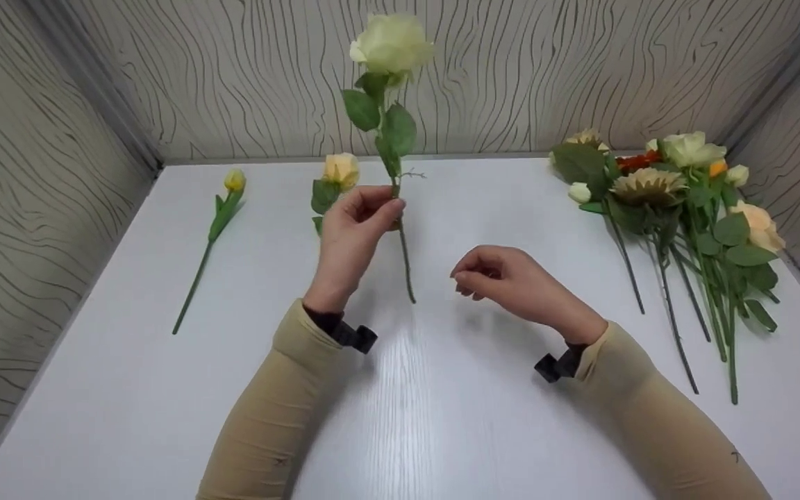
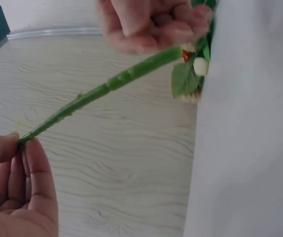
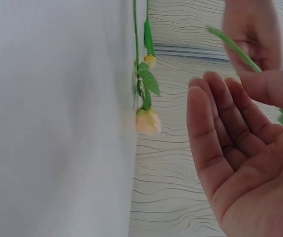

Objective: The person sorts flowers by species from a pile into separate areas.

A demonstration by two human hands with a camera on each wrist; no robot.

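left hand (image 1: 350, 243): thumb and fingers pinch the white rose (image 1: 392, 48) by its stem (image 1: 405, 257), just under the leaves (image 1: 400, 128). rose is up off the table (image 1: 400, 430), head above the back edge, lower end hanging free over the middle. probably top-heavy: i'd keep the pinch firm and high, leave the petals alone. right hand (image 1: 504, 281): fingers loosely bent, nothing in it, near the stem's lower end; decent spot to steady that end if it swings, i think.

surface: white, slightly glossy. yellow tulip (image 1: 235, 180) lies near the left edge, stem pointing frontward. peach rose (image 1: 341, 170) near the back edge, partly hidden by the left hand. mixed flower bunch (image 1: 726, 232) by the back-right corner, stems toward the front edge.

room: walls (image 1: 483, 83) left, back and right, wavy grain lines, grey strips (image 1: 87, 87) in the corners.
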